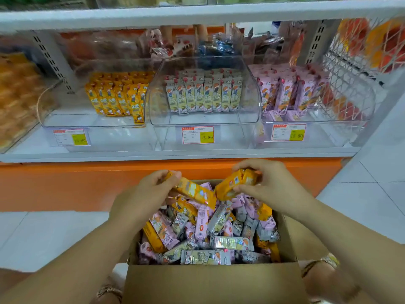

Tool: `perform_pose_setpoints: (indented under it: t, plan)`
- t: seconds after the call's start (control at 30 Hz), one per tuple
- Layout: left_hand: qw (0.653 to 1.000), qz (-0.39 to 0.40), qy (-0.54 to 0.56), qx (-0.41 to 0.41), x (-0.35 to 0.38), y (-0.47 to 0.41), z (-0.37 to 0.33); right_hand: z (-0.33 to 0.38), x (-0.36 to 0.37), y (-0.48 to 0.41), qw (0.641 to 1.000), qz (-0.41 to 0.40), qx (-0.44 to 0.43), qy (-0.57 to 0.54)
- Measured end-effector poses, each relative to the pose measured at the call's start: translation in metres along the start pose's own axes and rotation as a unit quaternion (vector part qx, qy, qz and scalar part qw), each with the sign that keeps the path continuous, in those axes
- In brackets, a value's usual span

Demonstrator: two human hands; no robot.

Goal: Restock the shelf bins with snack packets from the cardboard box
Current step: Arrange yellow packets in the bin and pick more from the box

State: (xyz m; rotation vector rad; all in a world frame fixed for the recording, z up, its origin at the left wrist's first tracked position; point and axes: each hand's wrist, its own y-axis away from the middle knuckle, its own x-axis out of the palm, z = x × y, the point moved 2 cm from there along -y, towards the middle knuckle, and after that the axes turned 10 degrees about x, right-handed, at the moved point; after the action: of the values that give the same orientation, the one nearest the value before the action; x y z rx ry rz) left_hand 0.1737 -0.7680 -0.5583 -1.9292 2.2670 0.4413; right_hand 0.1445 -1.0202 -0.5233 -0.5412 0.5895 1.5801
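1 yellow packet [195,191] hangs from the left hand [151,189], whose fingertips pinch its upper end. The right hand [271,185] curls round a yellow bundle [235,184], perhaps 2 packets. Both are just above the box [208,281], which is heaped with mixed packets. They look light, crinkly and slick, so a mid-body grip seems safer than the end seal. The yellow bin [83,122] on the shelf [175,155] has room.

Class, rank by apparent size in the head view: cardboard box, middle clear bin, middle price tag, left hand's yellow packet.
1. cardboard box, helped by nearness
2. middle clear bin
3. yellow packet in the left hand
4. middle price tag
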Motion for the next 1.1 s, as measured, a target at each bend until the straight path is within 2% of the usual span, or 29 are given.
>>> perform_pose_setpoints:
  t: [0.07, 0.13, 0.2, 0.3, 0.4, 0.5, 0.6, 0.7, 0.83, 1.0, 1.1]
  plan:
    - [0.993, -0.031, 0.107, -0.043, -0.002, -0.002, 0.003, 0.005, -0.005, -0.002, 0.995, -0.082, -0.034, 0.052]
    - [0.971, -0.053, 0.218, -0.078, 0.002, -0.003, 0.004, 0.007, -0.008, -0.005, 0.989, -0.124, -0.048, 0.061]
    - [0.951, -0.056, 0.287, -0.096, 0.008, -0.006, 0.003, 0.004, -0.009, -0.01, 0.991, -0.125, -0.039, 0.006]
    - [0.939, -0.034, 0.329, -0.094, 0.015, -0.01, 0.002, 0.001, -0.005, -0.015, 0.995, -0.069, -0.023, -0.068]
    - [0.95, 0.018, 0.3, -0.085, 0.021, -0.012, 0.0, 0.003, 0.005, -0.015, 0.994, -0.028, -0.034, -0.104]
    - [0.96, 0.083, 0.256, -0.08, 0.027, -0.011, -0.002, 0.003, 0.011, -0.014, 0.995, -0.022, -0.039, -0.089]
    - [0.969, 0.116, 0.208, -0.06, 0.028, -0.008, -0.005, 0.003, 0.011, -0.014, 0.996, 0.002, -0.03, -0.083]
    - [0.982, 0.135, 0.132, -0.015, 0.027, -0.004, -0.013, 0.003, 0.012, -0.016, 0.981, 0.079, -0.004, -0.176]
    - [0.978, 0.184, 0.096, 0.013, 0.028, 0.003, -0.017, 0.003, 0.009, -0.015, 0.961, 0.182, 0.018, -0.207]
    - [0.964, 0.206, 0.166, -0.023, 0.032, 0.008, -0.017, 0.004, 0.01, -0.017, 0.926, 0.223, 0.051, -0.301]
    - [0.957, 0.221, 0.187, -0.023, 0.036, 0.008, -0.016, 0.005, 0.01, -0.018, 0.915, 0.209, 0.06, -0.339]
